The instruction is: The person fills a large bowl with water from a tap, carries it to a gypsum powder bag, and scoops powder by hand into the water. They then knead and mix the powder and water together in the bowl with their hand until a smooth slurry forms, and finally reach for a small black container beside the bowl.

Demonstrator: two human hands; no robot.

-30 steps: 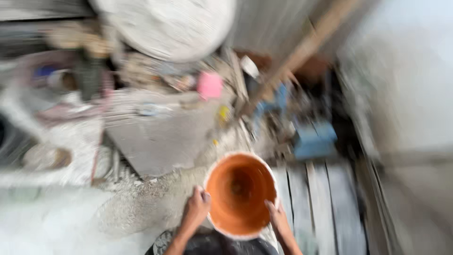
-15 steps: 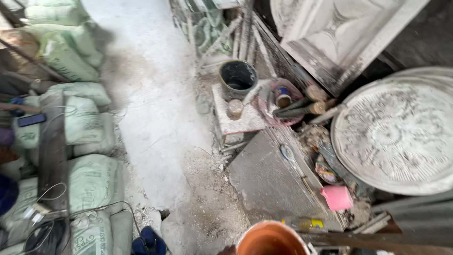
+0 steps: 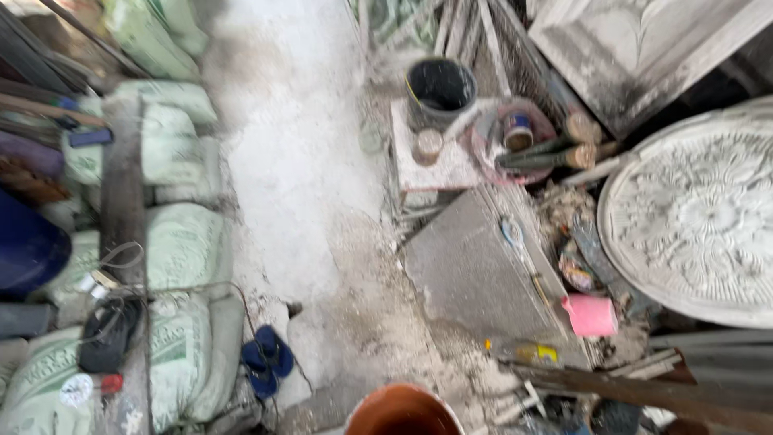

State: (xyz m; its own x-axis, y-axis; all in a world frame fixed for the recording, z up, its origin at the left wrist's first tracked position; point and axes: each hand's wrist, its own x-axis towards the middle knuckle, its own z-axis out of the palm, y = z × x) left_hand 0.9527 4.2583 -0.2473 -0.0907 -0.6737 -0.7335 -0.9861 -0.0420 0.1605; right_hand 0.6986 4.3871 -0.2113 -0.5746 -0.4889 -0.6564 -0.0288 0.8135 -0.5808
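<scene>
An orange bucket (image 3: 403,412) shows only its upper rim at the bottom edge of the head view. Neither of my hands is in view; both lie below the frame. Right of the bucket a flat grey slab (image 3: 475,274) leans among rubble, with a pink cup-like thing (image 3: 592,314) at its lower right. A round white plaster medallion (image 3: 700,217) with flower relief lies at the right.
Pale green sacks (image 3: 181,250) are stacked along the left, with a plank and cables on them. Blue sandals (image 3: 266,358) lie on the dusty white floor (image 3: 298,161). A black bucket (image 3: 440,89) stands on a small block at the back, beside tins and rolled sticks.
One second ago both my hands gripped the orange bucket's rim. The view has since swung round, and now only the bucket's top shows, with the hands out of the frame.
</scene>
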